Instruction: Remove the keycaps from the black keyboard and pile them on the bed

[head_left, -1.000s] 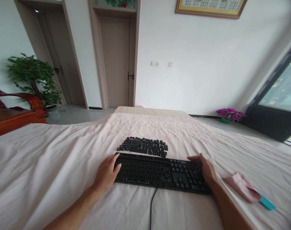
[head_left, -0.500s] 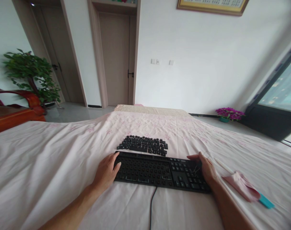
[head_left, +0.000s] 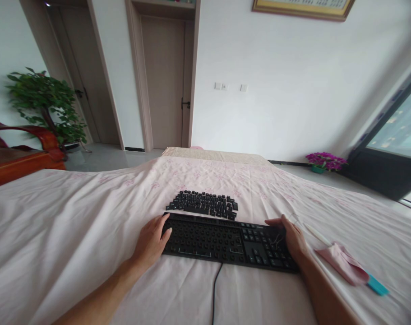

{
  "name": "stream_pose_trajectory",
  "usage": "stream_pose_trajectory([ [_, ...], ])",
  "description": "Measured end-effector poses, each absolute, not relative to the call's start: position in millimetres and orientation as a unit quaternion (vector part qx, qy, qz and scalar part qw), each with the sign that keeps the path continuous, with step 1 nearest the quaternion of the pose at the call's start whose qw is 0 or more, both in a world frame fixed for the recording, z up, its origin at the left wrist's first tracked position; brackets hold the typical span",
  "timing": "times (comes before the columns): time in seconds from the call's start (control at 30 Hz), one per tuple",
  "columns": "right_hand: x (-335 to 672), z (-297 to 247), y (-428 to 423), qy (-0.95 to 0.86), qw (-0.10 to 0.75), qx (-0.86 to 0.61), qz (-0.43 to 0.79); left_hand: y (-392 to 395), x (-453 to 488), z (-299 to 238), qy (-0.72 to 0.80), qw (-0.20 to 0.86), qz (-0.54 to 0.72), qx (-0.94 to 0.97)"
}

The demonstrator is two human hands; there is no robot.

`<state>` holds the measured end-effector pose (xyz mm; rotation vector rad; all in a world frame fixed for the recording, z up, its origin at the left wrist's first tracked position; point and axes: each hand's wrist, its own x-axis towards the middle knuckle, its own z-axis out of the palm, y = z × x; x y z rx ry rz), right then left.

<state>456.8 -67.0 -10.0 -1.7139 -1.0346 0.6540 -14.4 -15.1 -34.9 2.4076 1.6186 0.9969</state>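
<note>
A black keyboard [head_left: 222,241] lies on a table covered with a pink sheet [head_left: 73,225]; most of its main key area looks stripped of caps. A laid-out group of black keycaps [head_left: 203,205] sits just behind it. My left hand [head_left: 151,241] grips the keyboard's left end, thumb on top. My right hand [head_left: 293,239] is curled round the right end by the number pad, with a thin wire tool [head_left: 277,239] under its fingers. The keyboard's cable [head_left: 214,289] runs toward me.
A folded pink cloth [head_left: 342,264] with a teal object [head_left: 377,285] under it lies at the right, a thin white stick [head_left: 310,230] beside it. A red wooden chair [head_left: 19,155] and green plant [head_left: 46,104] stand far left; purple flowers [head_left: 323,161] far right.
Both hands stay on the keyboard's ends. The view has shifted slightly; the keyboard looks nudged a little away from me.
</note>
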Motion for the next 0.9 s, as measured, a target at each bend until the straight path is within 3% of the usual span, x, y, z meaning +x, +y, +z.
stream_pose_trajectory([
  [0.9, 459.7, -13.6, -65.5, -0.441, 0.487, -0.711, 0.25, -15.4, -14.3, -34.2, 0.532, 0.026, 0.307, 0.789],
])
